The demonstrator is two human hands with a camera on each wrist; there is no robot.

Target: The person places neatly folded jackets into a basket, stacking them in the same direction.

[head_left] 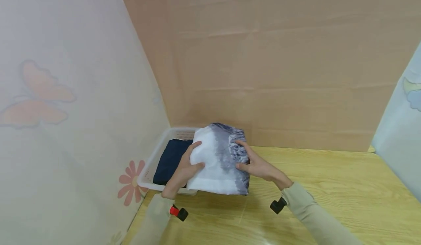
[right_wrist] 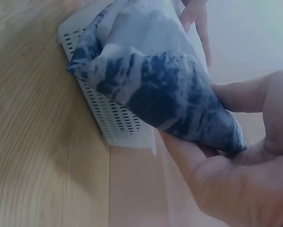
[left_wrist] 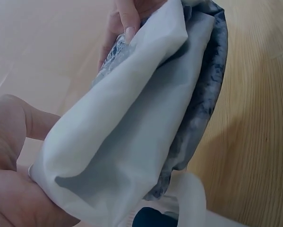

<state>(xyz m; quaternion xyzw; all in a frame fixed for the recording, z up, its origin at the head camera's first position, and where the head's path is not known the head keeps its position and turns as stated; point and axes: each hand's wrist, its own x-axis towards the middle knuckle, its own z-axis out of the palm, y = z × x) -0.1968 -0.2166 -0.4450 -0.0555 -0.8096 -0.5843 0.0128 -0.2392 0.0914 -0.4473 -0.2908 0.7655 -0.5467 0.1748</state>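
Note:
A folded piece of fabric (head_left: 217, 161), white on one side and grey and dark blue on the other, is held up between both hands. My left hand (head_left: 185, 170) grips its left edge, with thumb and a finger lying on top. At the opposite edge my right hand (head_left: 261, 165) holds the patterned part, thumb above and fingers beneath in the right wrist view. Several loose layers of the fabric (left_wrist: 146, 127) hang apart at the front fold. The bundle overlaps the right side of a white plastic basket (head_left: 152, 157), where a dark navy folded cloth (head_left: 171, 161) lies.
The basket's perforated wall (right_wrist: 114, 116) stands on a wood-grain tabletop (head_left: 315, 190). To the left rises a pale wall (head_left: 82, 146) with flower and butterfly prints. Brown paper-like sheeting (head_left: 296, 73) covers the back, and another pale wall (head_left: 401, 142) bounds the right.

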